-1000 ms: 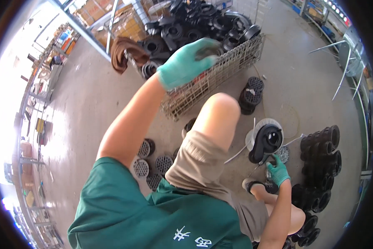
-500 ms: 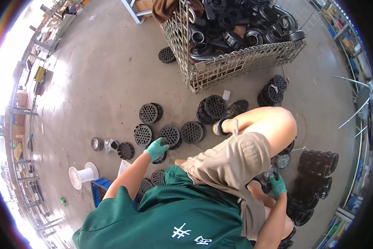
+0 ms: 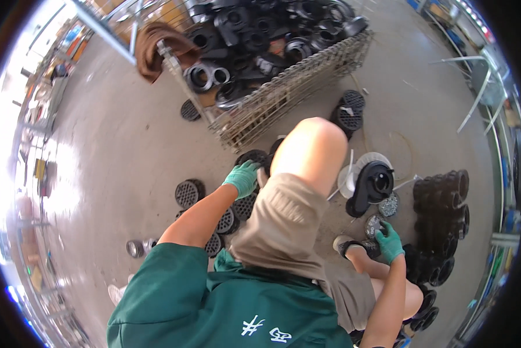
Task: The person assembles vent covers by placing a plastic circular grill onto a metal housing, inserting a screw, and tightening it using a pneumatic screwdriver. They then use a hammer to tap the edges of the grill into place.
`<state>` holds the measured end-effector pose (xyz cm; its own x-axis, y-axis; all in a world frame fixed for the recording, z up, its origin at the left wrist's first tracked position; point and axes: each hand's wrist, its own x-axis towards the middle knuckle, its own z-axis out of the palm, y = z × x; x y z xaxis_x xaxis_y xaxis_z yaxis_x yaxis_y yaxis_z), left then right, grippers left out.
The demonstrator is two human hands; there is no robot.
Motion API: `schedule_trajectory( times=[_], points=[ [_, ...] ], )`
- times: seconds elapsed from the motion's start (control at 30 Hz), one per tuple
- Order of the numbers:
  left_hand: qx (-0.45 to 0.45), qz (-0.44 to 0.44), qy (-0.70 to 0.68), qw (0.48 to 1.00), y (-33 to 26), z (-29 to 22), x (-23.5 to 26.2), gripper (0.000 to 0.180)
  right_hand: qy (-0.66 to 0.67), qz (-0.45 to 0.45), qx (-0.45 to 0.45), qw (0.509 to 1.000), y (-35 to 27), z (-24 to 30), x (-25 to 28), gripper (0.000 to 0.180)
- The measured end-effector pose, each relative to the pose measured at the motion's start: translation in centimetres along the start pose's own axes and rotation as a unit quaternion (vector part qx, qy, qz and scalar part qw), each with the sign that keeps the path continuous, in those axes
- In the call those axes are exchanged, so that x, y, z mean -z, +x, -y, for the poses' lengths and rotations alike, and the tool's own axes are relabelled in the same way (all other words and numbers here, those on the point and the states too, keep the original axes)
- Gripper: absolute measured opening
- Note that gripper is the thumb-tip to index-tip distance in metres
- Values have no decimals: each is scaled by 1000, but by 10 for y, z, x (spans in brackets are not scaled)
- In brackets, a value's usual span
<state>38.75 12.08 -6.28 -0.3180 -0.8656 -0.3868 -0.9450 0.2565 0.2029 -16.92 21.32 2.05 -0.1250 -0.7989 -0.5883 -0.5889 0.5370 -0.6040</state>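
Observation:
My left hand [image 3: 243, 178], in a green glove, has its fingers bent over the near edge of a black perforated disc [image 3: 252, 155], just left of my raised knee. More such discs lie below it, among them one disc [image 3: 244, 206] partly behind my leg. My right hand [image 3: 390, 243], gloved too, is at a round tin of small metal pieces [image 3: 373, 226], fingers curled together at its rim; what they pinch is too small to make out. A second round tin [image 3: 389, 205] stands just beyond. Above it, a black housing with a round opening [image 3: 380, 181] rests on a white spool [image 3: 373, 158].
A wire cage [image 3: 295, 84] full of black parts stands ahead. Stacked black cylinders [image 3: 440, 214] are on the right, and a perforated disc stack [image 3: 348, 116] is beyond my knee. A metal-legged chair [image 3: 484, 87] stands far right. Shelving lines both sides.
My left hand has moved forward and right, from the nearer discs to one by my knee. My knee has swung left, and the black housing on the spool now shows. My right hand stays by the tins.

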Motion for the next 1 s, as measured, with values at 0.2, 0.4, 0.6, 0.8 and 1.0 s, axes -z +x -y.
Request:
schedule_trajectory(
  times=[0.2, 0.4, 0.6, 0.8, 1.0],
  points=[
    [109, 157, 20, 981, 6, -17, 20, 60, 7, 23, -14, 1000, -5, 1, 7, 53],
    [150, 154, -64, 975, -23, 14, 21, 57, -10, -11, -32, 999, -5, 7, 8, 58],
    [80, 142, -65, 984, -17, 28, 5, 68, -48, -13, -12, 999, 6, 7, 10, 57],
    [-48, 7, -193, 980, -13, 24, 52, 37, -22, -10, 12, 1000, 17, 7, 6, 54],
    [-61, -227, -452, 860, -4, -49, 241, 31, -23, 2, -39, 999, 8, 16, 8, 54]
  ],
)
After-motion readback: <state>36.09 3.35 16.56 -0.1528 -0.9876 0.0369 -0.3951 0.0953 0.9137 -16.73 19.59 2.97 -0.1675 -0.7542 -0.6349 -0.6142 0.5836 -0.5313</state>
